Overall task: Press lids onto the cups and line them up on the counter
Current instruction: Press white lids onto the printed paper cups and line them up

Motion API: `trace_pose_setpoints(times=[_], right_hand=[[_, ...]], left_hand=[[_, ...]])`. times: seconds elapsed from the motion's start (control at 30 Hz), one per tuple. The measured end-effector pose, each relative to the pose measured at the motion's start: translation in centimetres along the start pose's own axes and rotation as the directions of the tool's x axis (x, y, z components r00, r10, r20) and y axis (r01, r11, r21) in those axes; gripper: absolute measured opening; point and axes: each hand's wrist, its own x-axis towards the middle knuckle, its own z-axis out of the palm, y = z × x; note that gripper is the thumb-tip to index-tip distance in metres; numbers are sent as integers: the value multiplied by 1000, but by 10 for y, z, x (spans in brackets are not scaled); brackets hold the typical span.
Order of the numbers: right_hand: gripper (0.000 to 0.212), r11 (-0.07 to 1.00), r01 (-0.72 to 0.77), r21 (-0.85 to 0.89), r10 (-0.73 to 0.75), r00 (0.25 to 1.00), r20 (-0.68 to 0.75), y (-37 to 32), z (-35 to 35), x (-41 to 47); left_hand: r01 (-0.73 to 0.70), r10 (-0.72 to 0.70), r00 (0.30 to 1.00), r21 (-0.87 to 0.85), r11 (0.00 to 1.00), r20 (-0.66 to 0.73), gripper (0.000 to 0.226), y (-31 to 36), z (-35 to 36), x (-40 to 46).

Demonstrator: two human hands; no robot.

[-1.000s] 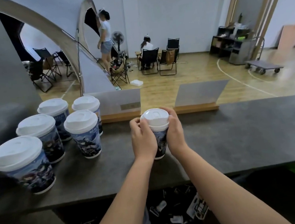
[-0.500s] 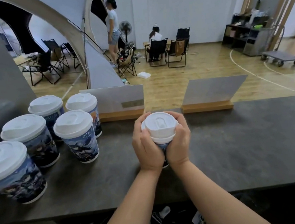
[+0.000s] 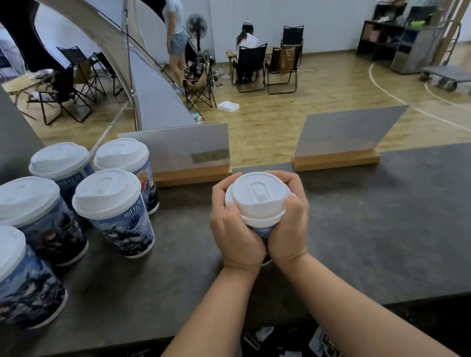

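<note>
You had your left hand [image 3: 236, 231] and right hand [image 3: 288, 225] wrapped around the cup [image 3: 259, 232] mid-counter [image 3: 380, 220], thumbs on its white lid [image 3: 258, 199]; five lidded cups [image 3: 115, 212] stood far left.

This is looking like a large hall set up as a mock drink stall. Curved court lines are running over the wooden floor [image 3: 322, 103], folding chairs [image 3: 247, 62] are standing by a big tent [image 3: 113, 45], and a flat trolley [image 3: 455, 80] is waiting near shelves [image 3: 388, 31]. Lidded printed paper cups [image 3: 115, 212] are standing at the left end of a dark serving counter [image 3: 394, 219], and two sign holders [image 3: 341, 142] are lining its far edge.
</note>
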Motion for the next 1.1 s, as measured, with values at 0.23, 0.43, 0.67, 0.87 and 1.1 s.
trace_pose_setpoints(times=[0.23,0.43,0.67,0.87,1.1], right_hand=[[23,996,-62,-70,62,998,-12,-8,1,-2],[19,989,-60,-139,64,998,25,-25,-12,-9],[50,962,-28,-271,72,986,152,-24,-21,-8],[39,981,3,-193,4,999,33,-16,-13,-11],[44,991,59,-119,-62,998,-27,-3,-10,-6]], left_hand=[[0,2,1000,121,993,-16,29,12,-2,-1],[47,-62,996,231,972,61,26,28,-14,3],[91,-107,958,73,993,265,51,34,-8,-15],[109,-109,990,8,994,86,45,31,6,-22],[23,-23,1000,-20,1000,18,39,20,13,-16]])
